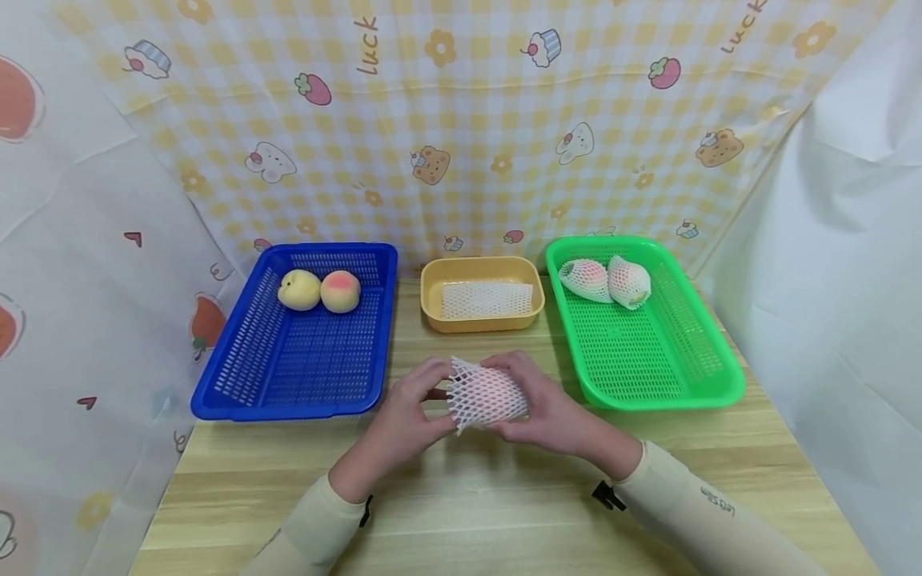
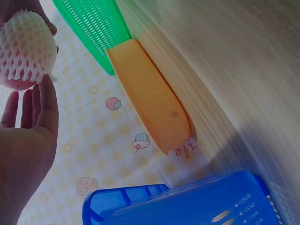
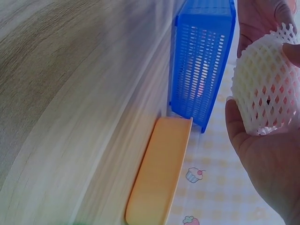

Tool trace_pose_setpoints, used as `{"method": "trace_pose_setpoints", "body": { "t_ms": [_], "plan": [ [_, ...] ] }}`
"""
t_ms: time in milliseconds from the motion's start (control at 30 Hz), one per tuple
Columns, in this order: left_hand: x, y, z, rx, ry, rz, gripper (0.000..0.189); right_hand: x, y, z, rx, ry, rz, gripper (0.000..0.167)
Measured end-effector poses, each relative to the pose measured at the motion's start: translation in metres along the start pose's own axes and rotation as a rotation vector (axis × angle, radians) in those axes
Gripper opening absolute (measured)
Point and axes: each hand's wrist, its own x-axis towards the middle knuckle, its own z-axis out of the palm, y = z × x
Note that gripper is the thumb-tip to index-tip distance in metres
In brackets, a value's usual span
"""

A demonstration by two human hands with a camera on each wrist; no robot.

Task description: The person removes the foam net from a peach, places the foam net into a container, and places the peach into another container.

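A peach in a white foam net (image 1: pixel 490 394) is held between the two hands above the table, in front of the yellow tray. My right hand (image 1: pixel 542 408) grips the netted peach from the right, its thumb and fingers curled round it. My left hand (image 1: pixel 414 412) holds the net's flared left end, thumb at the near edge and fingers at the far edge. In the left wrist view, the pink side of the peach (image 2: pixel 18 84) shows at the net's opening, close above the left fingertips. The right wrist view shows the net covering most of the peach.
A blue basket (image 1: pixel 317 376) at left holds two bare peaches (image 1: pixel 320 290). The yellow tray (image 1: pixel 481 325) at the back middle contains flat foam nets (image 1: pixel 487 299). At right, a green basket (image 1: pixel 627 360) carries two netted peaches (image 1: pixel 629 282). A patterned cloth (image 1: pixel 475 120) hangs behind.
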Motion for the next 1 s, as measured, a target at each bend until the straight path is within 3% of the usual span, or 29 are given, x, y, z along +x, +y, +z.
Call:
{"method": "trace_pose_setpoints", "body": {
  "t_ms": [433,800,1000],
  "plan": [
    [-0.0001,0.0005,0.0012,0.033,-0.033,-0.088,0.057,0.0003,-0.002,0.0009,0.012,-0.001,-0.014,0.086],
    [0.0012,0.0001,0.0054,-0.035,-0.054,-0.102,0.066,0.0014,-0.0011,0.0038,0.027,-0.012,-0.028,0.086],
    [0.0024,0.0001,0.0079,-0.078,-0.068,-0.146,0.07,0.0024,-0.0029,0.0049,0.028,-0.01,-0.019,0.087]
  ]
}}
